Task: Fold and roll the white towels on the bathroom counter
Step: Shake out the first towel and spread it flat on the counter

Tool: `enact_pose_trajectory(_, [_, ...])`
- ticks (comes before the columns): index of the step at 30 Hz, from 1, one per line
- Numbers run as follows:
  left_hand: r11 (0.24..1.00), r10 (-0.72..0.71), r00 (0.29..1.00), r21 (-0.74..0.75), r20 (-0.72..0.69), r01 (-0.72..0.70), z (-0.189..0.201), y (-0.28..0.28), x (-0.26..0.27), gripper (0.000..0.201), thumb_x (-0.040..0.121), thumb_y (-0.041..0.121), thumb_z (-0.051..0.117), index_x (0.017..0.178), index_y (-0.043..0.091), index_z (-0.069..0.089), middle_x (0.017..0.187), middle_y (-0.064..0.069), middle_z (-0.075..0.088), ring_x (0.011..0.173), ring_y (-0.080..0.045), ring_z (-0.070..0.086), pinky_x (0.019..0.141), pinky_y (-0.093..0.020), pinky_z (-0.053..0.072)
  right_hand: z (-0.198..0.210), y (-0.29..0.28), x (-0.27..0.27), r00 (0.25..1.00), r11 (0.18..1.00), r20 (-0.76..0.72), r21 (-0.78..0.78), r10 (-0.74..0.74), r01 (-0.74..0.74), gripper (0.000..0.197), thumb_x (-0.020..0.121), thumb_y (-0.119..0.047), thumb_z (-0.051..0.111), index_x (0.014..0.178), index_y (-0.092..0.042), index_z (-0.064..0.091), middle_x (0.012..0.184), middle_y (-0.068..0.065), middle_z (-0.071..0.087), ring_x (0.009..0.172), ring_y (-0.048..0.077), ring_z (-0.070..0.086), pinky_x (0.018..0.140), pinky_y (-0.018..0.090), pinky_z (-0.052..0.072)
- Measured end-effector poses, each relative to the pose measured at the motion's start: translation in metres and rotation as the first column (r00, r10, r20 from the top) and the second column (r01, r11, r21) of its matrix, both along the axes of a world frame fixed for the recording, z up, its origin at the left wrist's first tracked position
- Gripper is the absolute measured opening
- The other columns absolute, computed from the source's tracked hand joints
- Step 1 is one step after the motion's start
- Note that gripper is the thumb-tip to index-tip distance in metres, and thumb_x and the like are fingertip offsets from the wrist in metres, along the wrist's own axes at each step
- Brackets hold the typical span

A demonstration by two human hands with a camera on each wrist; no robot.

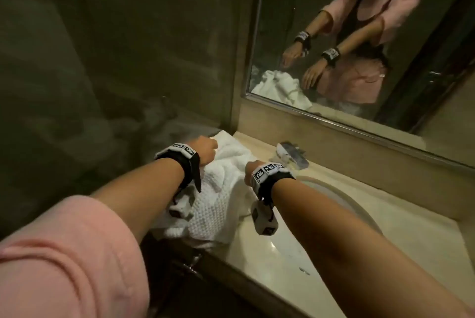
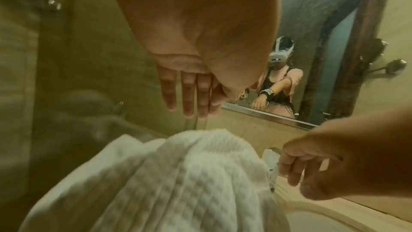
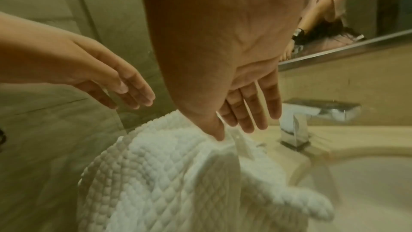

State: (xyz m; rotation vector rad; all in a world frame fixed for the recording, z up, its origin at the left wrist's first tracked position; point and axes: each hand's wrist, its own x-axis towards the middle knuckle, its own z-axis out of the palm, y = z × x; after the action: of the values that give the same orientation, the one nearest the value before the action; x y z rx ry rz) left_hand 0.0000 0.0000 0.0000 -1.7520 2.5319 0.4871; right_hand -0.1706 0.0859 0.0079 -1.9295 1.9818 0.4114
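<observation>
At the left end of the counter (image 1: 270, 253), against the side wall, a white waffle-weave towel (image 1: 218, 189) lay in a rumpled heap, its near part hanging over the front edge and its right side spilling toward the sink basin (image 1: 341, 204). Over the far left part of the heap was the left hand (image 2: 191, 84), palm down, its fingers (image 2: 188, 98) straight and held close together; the wrist view showed them above the cloth with a gap below, gripping nothing. Just right of it, over the towel's right edge, hung the right hand (image 3: 243, 98), fingers (image 3: 263, 110) extended and slightly parted. Its thumb tip touched a raised fold of the towel, but nothing was pinched. Both wrists wore black straps with white marker blocks. Farther right, at the back edge of the counter behind the basin, stood a chrome faucet (image 3: 296, 126), close to the towel's right side but apart from it. Above the back edge, the wall mirror (image 1: 321, 117) reflected the person in a pink top, both arms reaching down toward the white heap.
</observation>
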Motion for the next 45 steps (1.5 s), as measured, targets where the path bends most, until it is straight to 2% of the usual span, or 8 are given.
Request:
enact_pose_trajectory(8, [0.998, 0.064, 0.953, 0.026, -0.295, -0.059, -0.036, 0.013, 0.012, 0.033, 0.096, 0.012, 0.04, 0.123, 0.013, 0.059, 0.129, -0.004, 0.059, 0.119, -0.022, 0.053, 0.1, -0.03, 0.04, -0.072, -0.043, 0.017, 0.886, 0.932, 0.295, 0.055, -0.357, 0.358, 0.054, 0.082, -0.031, 0.068, 0.127, -0.006, 0.052, 0.126, 0.005, 0.056, 0.112, 0.032, 0.057, 0.087, 0.034, 0.049])
enact_pose_trajectory(12, [0.999, 0.034, 0.926, 0.025, -0.376, -0.026, -0.056, 0.013, 0.011, 0.033, 0.092, 0.011, 0.048, 0.122, 0.011, 0.059, 0.122, -0.006, 0.063, 0.117, -0.024, 0.053, 0.1, -0.033, 0.04, -0.068, -0.043, 0.012, 0.619, 0.805, 0.531, 0.252, -0.579, 0.537, 0.041, 0.077, -0.035, 0.069, 0.1, -0.001, 0.062, 0.1, 0.011, 0.064, 0.096, 0.033, 0.063, 0.084, 0.038, 0.051])
enact_pose_trajectory(17, [0.968, -0.053, 0.927, 0.211, -0.373, 0.14, -0.055, 0.018, 0.009, 0.06, 0.086, 0.039, 0.065, 0.139, 0.018, 0.046, 0.138, 0.0, 0.051, 0.135, -0.017, 0.035, 0.107, -0.025, 0.028, -0.031, -0.026, 0.015, 0.128, 0.713, 0.736, 0.576, -0.665, 0.4, 0.027, 0.097, -0.026, 0.047, 0.082, -0.006, 0.056, 0.058, 0.008, 0.06, 0.044, 0.018, 0.059, 0.046, 0.017, 0.045])
enact_pose_trajectory(20, [0.934, -0.047, 0.854, 0.281, -0.517, 0.221, -0.038, 0.021, 0.011, 0.083, 0.08, 0.042, 0.072, 0.148, 0.017, 0.031, 0.149, -0.003, 0.038, 0.136, -0.015, 0.036, 0.107, -0.022, 0.029, -0.002, -0.022, 0.015, -0.119, 0.772, 0.823, 0.563, -0.555, 0.296, 0.031, 0.1, -0.022, 0.039, 0.09, -0.003, 0.061, 0.067, 0.009, 0.07, 0.054, 0.017, 0.068, 0.047, 0.02, 0.051])
enact_pose_trajectory(25, [0.996, -0.084, 0.807, -0.036, -0.584, 0.077, 0.001, 0.018, 0.009, 0.108, 0.063, 0.067, 0.072, 0.148, 0.023, 0.024, 0.148, -0.002, 0.032, 0.134, -0.017, 0.036, 0.11, -0.034, 0.032, 0.049, -0.029, 0.024, -0.381, 0.811, 0.843, 0.502, -0.381, 0.299, 0.03, 0.097, -0.029, 0.045, 0.093, -0.003, 0.06, 0.08, 0.01, 0.069, 0.073, 0.02, 0.068, 0.069, 0.027, 0.058])
enact_pose_trajectory(31, [0.96, -0.183, 0.683, -0.28, -0.707, -0.033, 0.045, 0.017, -0.01, 0.122, 0.059, 0.044, 0.085, 0.15, 0.015, 0.009, 0.15, -0.009, 0.017, 0.137, -0.021, 0.027, 0.113, -0.035, 0.026, 0.118, -0.036, 0.022, -0.47, 0.897, 0.875, 0.293, -0.113, 0.331, 0.033, 0.095, -0.03, 0.05, 0.112, -0.001, 0.053, 0.1, 0.015, 0.057, 0.096, 0.025, 0.058, 0.1, 0.038, 0.044])
enact_pose_trajectory(38, [0.925, -0.042, 0.719, -0.299, -0.694, -0.236, 0.109, 0.001, -0.042, 0.036, 0.089, 0.028, 0.061, 0.121, 0.012, 0.055, 0.115, -0.016, 0.062, 0.105, -0.033, 0.058, 0.077, -0.028, 0.041, 0.193, -0.019, 0.0, -0.52, 0.858, 0.829, 0.103, 0.205, 0.503, 0.046, 0.087, -0.026, 0.063, 0.125, -0.007, 0.048, 0.101, 0.013, 0.054, 0.095, 0.024, 0.056, 0.098, 0.04, 0.046])
enact_pose_trajectory(45, [0.962, -0.136, 0.188, -0.175, -0.973, -0.212, 0.202, -0.001, -0.107, 0.029, 0.086, 0.023, 0.055, 0.104, 0.0, 0.06, 0.092, -0.016, 0.062, 0.085, -0.014, 0.048, 0.071, -0.025, 0.04, 0.246, 0.029, -0.041, -0.37, 0.694, 0.782, -0.109, 0.501, 0.712, 0.02, 0.094, -0.019, 0.056, 0.111, -0.019, 0.068, 0.106, 0.008, 0.063, 0.11, 0.026, 0.055, 0.096, 0.04, 0.043])
